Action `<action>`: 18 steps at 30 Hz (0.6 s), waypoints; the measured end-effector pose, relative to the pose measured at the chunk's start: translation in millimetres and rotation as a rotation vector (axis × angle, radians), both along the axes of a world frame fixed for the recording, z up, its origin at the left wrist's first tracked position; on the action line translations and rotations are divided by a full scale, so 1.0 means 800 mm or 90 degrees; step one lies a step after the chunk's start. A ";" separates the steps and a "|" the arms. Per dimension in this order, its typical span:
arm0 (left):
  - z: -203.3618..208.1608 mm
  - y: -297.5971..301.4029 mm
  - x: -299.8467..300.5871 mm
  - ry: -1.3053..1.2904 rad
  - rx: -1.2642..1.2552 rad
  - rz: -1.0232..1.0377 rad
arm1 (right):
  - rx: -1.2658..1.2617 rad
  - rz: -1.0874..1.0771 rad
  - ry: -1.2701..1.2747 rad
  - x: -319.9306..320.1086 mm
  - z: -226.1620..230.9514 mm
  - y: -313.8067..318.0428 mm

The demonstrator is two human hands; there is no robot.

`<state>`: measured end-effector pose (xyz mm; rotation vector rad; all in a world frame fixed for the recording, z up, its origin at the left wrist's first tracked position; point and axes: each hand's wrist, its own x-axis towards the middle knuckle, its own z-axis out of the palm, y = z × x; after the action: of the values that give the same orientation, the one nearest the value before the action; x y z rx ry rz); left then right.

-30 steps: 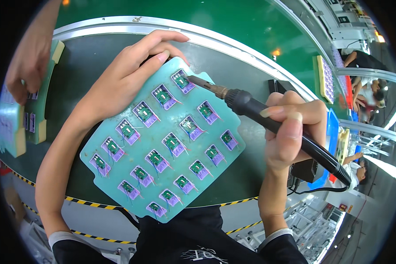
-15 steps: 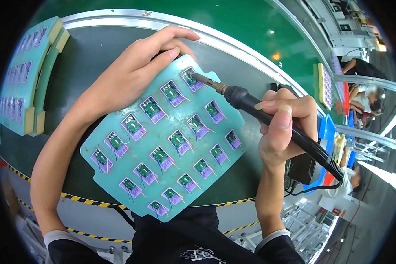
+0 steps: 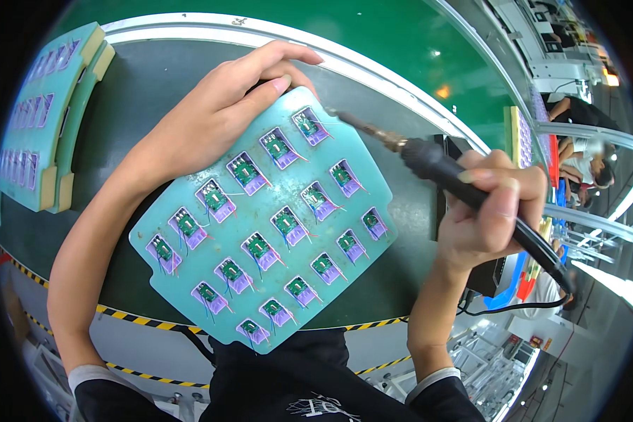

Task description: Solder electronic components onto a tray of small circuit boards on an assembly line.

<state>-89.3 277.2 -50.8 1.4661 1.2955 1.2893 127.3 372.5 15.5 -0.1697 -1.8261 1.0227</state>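
Observation:
My left hand [image 3: 235,98] grips the far edge of a tilted teal tray [image 3: 278,191], its thumb along the rim and its fingers over the edge. Rows of purple pockets fill the tray, each with a small green circuit board [image 3: 307,125] and thin red and dark wires. In my closed right hand [image 3: 491,218] is a black soldering iron [image 3: 439,163]. Its tip points left and hovers near the tray's upper right edge, apart from the boards. The right hand is slightly blurred.
At the left lie stacked teal trays [image 3: 39,116] with purple pockets. The dark work surface [image 3: 169,70] ends in a metal rail, with a green belt [image 3: 373,35] beyond. A blue bin [image 3: 510,285] and the iron's cord [image 3: 520,306] are at the right. Other people sit farther off.
My right hand has drawn the soldering iron rightward, taking its tip off the topmost circuit board. The left hand and the tray have barely shifted.

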 end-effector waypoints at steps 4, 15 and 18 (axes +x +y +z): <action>-0.001 0.000 -0.001 0.004 0.008 -0.002 | 0.011 -0.033 -0.012 0.011 0.016 0.007; -0.002 0.000 -0.002 0.016 0.013 0.005 | -0.007 -0.106 0.016 0.007 0.018 0.001; -0.002 0.001 -0.001 0.025 0.017 0.006 | -0.016 -0.021 0.021 0.014 0.018 0.004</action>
<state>-90.5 277.9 -52.0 1.5123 1.3166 1.2955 138.9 375.6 29.6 -0.1963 -1.7754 1.0196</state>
